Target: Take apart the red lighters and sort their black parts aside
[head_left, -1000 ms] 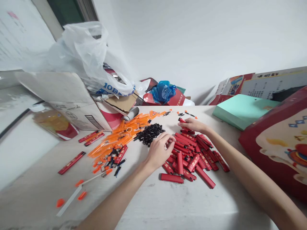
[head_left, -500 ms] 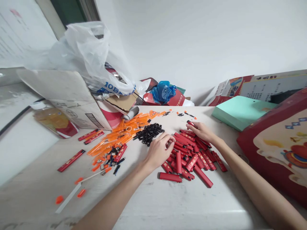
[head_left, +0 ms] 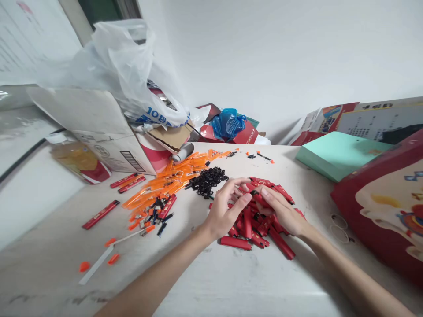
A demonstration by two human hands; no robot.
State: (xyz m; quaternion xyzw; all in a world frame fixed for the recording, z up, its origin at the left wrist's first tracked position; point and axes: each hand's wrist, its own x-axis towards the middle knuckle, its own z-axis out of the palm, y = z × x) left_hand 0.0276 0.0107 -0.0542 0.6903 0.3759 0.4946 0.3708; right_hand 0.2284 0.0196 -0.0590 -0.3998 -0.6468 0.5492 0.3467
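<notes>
While black bits (head_left: 209, 180) are already lying heaped toward the worktop (head_left: 198, 277)'s far edge, many red cases (head_left: 235, 242) are lying piled, right hand (head_left: 287, 215) gripping one case (head_left: 259, 199), left hand (head_left: 226, 208) curving half-open alongside.

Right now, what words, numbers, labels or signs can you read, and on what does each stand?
"10": blue print, white plastic bag; the characters beside it are unclear.
Too small or blurred: markings on the cardboard box, red pieces, red box at back, printed board at right, pale sheet at upper left.
</notes>
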